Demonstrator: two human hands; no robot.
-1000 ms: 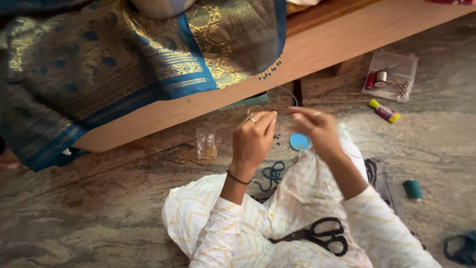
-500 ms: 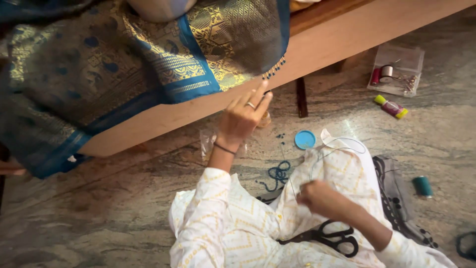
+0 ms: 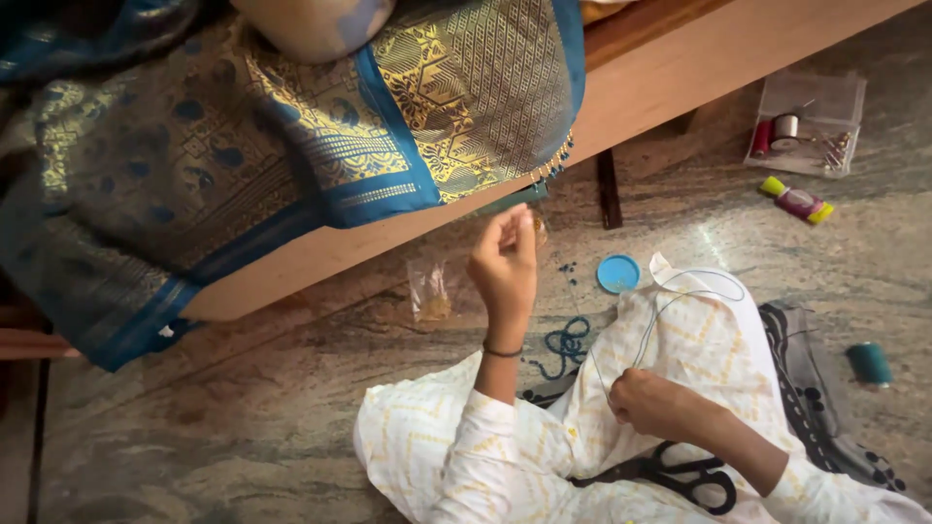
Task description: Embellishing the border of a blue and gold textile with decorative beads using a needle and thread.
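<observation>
My left hand [image 3: 505, 262] is raised just below the beaded edge of a blue and gold patterned cloth [image 3: 291, 146] that hangs over a wooden ledge; its fingers are pinched together at that edge. My right hand [image 3: 649, 403] rests low on my lap, closed on a thin thread [image 3: 670, 301] that loops up toward the cloth. What the left fingertips pinch is too small to see. Black scissors [image 3: 680, 475] lie on my lap beside the right wrist.
A round blue lid [image 3: 617, 274] and loose blue beads lie on the stone floor. A small clear bag [image 3: 429, 289] sits left of them. A clear box of spools [image 3: 811, 121], a pink spool [image 3: 796, 201] and a teal spool [image 3: 869, 364] lie at right.
My right hand dropped from beside the left hand down to my lap, drawing the thread out. My left hand rose up to the cloth's edge.
</observation>
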